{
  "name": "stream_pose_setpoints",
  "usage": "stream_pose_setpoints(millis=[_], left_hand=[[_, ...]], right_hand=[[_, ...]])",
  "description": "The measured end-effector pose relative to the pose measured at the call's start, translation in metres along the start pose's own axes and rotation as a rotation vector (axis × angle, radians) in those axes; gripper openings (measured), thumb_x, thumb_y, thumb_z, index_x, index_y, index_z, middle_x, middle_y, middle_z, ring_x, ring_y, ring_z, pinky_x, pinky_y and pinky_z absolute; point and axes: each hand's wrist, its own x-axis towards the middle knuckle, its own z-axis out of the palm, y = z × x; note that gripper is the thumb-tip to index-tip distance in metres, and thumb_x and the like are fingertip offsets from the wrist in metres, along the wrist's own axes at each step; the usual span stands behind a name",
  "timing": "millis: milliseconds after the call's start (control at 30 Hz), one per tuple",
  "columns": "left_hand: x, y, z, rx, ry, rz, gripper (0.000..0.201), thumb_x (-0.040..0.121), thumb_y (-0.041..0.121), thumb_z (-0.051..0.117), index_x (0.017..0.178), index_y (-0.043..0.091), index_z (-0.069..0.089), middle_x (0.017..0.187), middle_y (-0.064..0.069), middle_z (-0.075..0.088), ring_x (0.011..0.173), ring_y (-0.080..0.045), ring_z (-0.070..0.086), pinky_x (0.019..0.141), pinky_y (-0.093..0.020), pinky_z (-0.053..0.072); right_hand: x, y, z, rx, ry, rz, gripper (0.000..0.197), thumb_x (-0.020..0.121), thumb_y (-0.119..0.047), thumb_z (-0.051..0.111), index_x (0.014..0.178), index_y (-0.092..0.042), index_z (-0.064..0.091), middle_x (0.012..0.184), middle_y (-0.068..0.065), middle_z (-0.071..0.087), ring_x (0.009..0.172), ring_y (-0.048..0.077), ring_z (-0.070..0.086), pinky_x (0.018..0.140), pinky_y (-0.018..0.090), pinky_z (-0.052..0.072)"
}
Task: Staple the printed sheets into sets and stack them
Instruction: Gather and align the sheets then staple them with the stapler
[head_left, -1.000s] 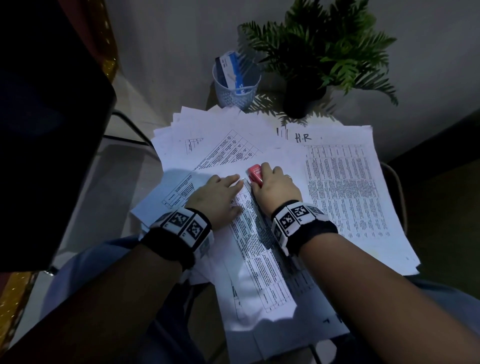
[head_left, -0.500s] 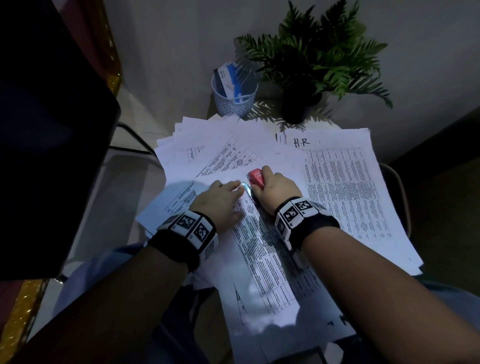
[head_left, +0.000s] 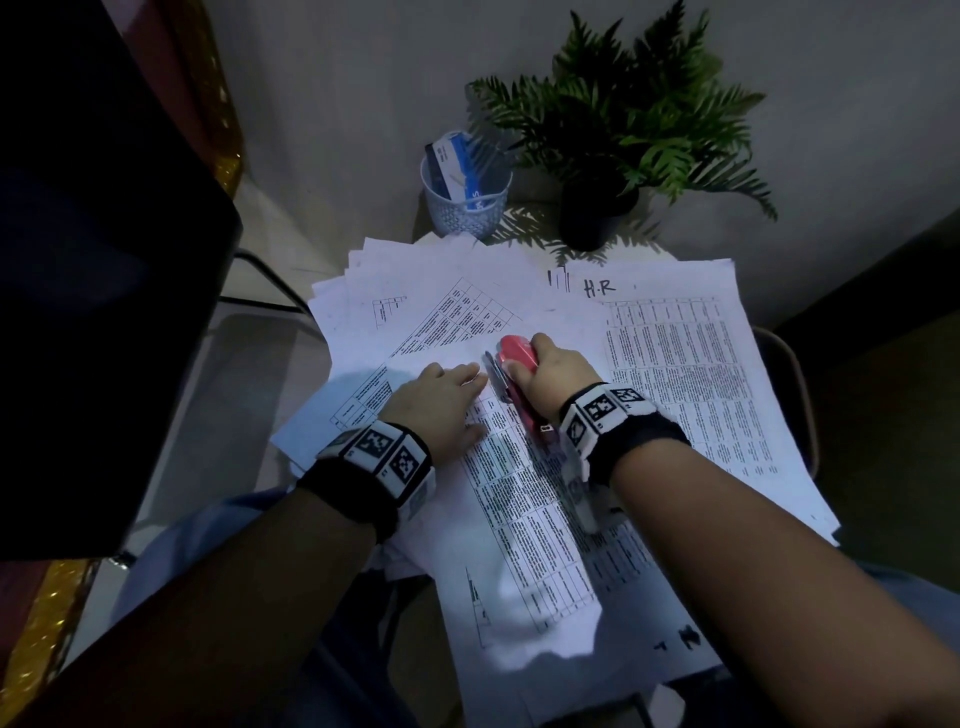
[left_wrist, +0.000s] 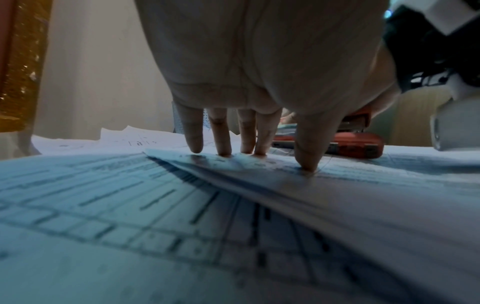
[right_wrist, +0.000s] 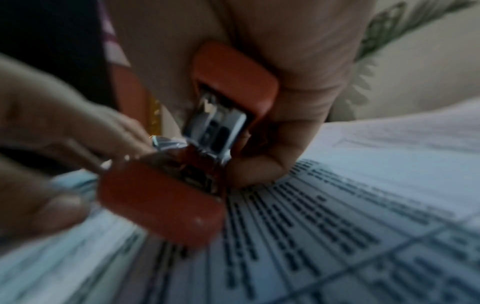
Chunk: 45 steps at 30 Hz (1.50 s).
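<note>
My right hand (head_left: 553, 376) grips a red stapler (head_left: 517, 356) by its top arm, which stands raised off the base over the corner of a printed set (head_left: 524, 499). The right wrist view shows the stapler (right_wrist: 228, 115) gaping, metal magazine exposed, my thumb under it. Straight fingers of my left hand (head_left: 441, 397) press flat on that set just left of the stapler. In the left wrist view the fingertips (left_wrist: 223, 152) hold the sheets (left_wrist: 259, 181) down, the stapler (left_wrist: 355, 144) beyond them. Printed sheets (head_left: 691, 374) lie fanned over the small table.
A pale mesh cup (head_left: 465, 200) with a blue-and-white box stands at the back. A potted fern (head_left: 618, 150) sits right of it against the wall. A dark chair back (head_left: 93, 291) fills the left. Papers overhang the table's front edge onto my lap.
The stapler's top arm has lifted and opened compared with a second ago, when my right hand pressed it down. My left hand stays flat on the sheets.
</note>
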Motion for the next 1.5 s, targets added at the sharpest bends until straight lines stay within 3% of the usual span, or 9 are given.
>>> stream_pose_setpoints(millis=[167, 567, 767, 900, 1167, 1267, 1367, 1433, 1500], left_hand=[[0.000, 0.000, 0.000, 0.006, 0.012, 0.016, 0.062, 0.094, 0.045, 0.046, 0.147, 0.024, 0.023, 0.156, 0.009, 0.017, 0.133, -0.021, 0.028, 0.104, -0.037, 0.036], [-0.001, -0.001, 0.001, 0.011, 0.022, 0.024, 0.066, 0.094, 0.046, 0.045, 0.149, 0.023, 0.017, 0.157, 0.007, 0.014, 0.138, -0.021, 0.023, 0.107, -0.036, 0.031], [0.000, 0.003, -0.003, 0.005, 0.053, 0.013, 0.067, 0.090, 0.046, 0.051, 0.147, 0.022, 0.024, 0.151, 0.006, 0.028, 0.130, -0.020, 0.035, 0.100, -0.036, 0.038], [0.005, 0.008, -0.004, 0.041, 0.056, 0.008, 0.082, 0.085, 0.045, 0.053, 0.150, 0.021, 0.009, 0.137, 0.000, 0.039, 0.117, -0.021, 0.041, 0.089, -0.033, 0.043], [0.013, 0.013, -0.006, 0.027, 0.016, -0.046, 0.072, 0.081, 0.046, 0.059, 0.143, 0.022, 0.029, 0.135, 0.000, 0.038, 0.118, -0.020, 0.040, 0.093, -0.034, 0.041], [0.016, 0.015, -0.007, 0.060, 0.025, -0.042, 0.079, 0.084, 0.053, 0.054, 0.148, 0.026, 0.016, 0.139, -0.003, 0.038, 0.119, -0.023, 0.042, 0.095, -0.037, 0.039], [0.023, 0.024, -0.009, 0.129, -0.001, -0.043, 0.074, 0.092, 0.059, 0.037, 0.149, 0.036, -0.003, 0.153, -0.007, 0.021, 0.124, -0.030, 0.041, 0.100, -0.043, 0.040], [0.027, 0.033, -0.010, 0.230, -0.059, -0.030, 0.067, 0.095, 0.056, 0.031, 0.149, 0.037, -0.004, 0.159, -0.001, -0.004, 0.126, -0.033, 0.039, 0.101, -0.048, 0.039], [0.029, 0.039, -0.014, 0.304, -0.098, -0.014, 0.064, 0.097, 0.053, 0.029, 0.149, 0.036, -0.003, 0.159, 0.005, -0.011, 0.129, -0.035, 0.037, 0.105, -0.053, 0.033]], right_hand=[[-0.005, -0.003, 0.005, -0.028, -0.010, -0.043, 0.038, 0.094, -0.038, 0.047, 0.121, -0.013, 0.039, 0.102, 0.016, 0.063, 0.088, 0.033, 0.061, 0.074, 0.037, 0.050], [-0.020, 0.028, -0.008, -0.084, 0.019, 0.026, 0.037, 0.094, -0.040, 0.046, 0.121, -0.016, 0.038, 0.093, 0.010, 0.061, 0.074, 0.025, 0.052, 0.066, 0.031, 0.044], [-0.021, 0.044, -0.016, -0.074, 0.078, 0.097, 0.035, 0.094, -0.039, 0.047, 0.119, -0.016, 0.040, 0.089, 0.007, 0.057, 0.073, 0.025, 0.053, 0.065, 0.030, 0.044], [-0.020, 0.046, -0.017, -0.074, 0.110, 0.136, 0.036, 0.094, -0.040, 0.046, 0.120, -0.016, 0.039, 0.088, 0.006, 0.056, 0.074, 0.025, 0.051, 0.066, 0.031, 0.044], [-0.014, 0.045, -0.019, -0.043, 0.125, 0.118, 0.034, 0.094, -0.039, 0.046, 0.119, -0.016, 0.041, 0.087, 0.005, 0.056, 0.075, 0.025, 0.052, 0.066, 0.032, 0.045], [-0.009, 0.043, -0.019, -0.056, 0.116, 0.088, 0.034, 0.094, -0.039, 0.046, 0.118, -0.016, 0.042, 0.091, 0.006, 0.058, 0.075, 0.025, 0.051, 0.064, 0.031, 0.043], [-0.003, 0.041, -0.017, -0.085, 0.120, 0.075, 0.034, 0.094, -0.040, 0.045, 0.119, -0.017, 0.041, 0.096, 0.008, 0.060, 0.076, 0.024, 0.050, 0.063, 0.030, 0.040], [0.000, 0.040, -0.015, -0.075, 0.123, 0.070, 0.034, 0.094, -0.039, 0.045, 0.119, -0.016, 0.040, 0.096, 0.009, 0.060, 0.075, 0.024, 0.050, 0.064, 0.031, 0.040], [0.003, 0.039, -0.013, -0.071, 0.128, 0.073, 0.034, 0.094, -0.038, 0.044, 0.119, -0.016, 0.040, 0.095, 0.010, 0.060, 0.075, 0.025, 0.050, 0.064, 0.032, 0.042]])
